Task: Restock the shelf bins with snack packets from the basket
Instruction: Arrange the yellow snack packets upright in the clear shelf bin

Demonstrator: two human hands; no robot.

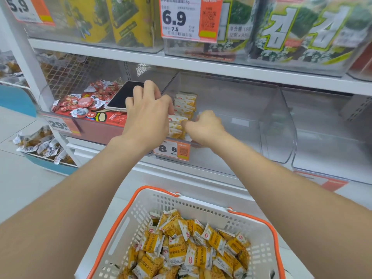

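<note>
A white basket (128, 224) with orange handles sits below me, filled with several yellow-and-white snack packets (193, 250). On the middle shelf stands a clear plastic bin (251, 121) holding a row of the same packets (184, 109) along its left side. My left hand (147, 117) reaches into the bin with curled fingers against the left of the row. My right hand (203, 127) is curled at the row's near end, touching the front packets. Whether either hand pinches a packet is hidden by the knuckles.
A black phone (124, 95) lies on a red box (96, 119) of red-and-white round snacks to the left. An empty clear bin (330, 137) stands to the right. Seaweed packs fill the bins on the shelf above. Price tags hang on the bin fronts.
</note>
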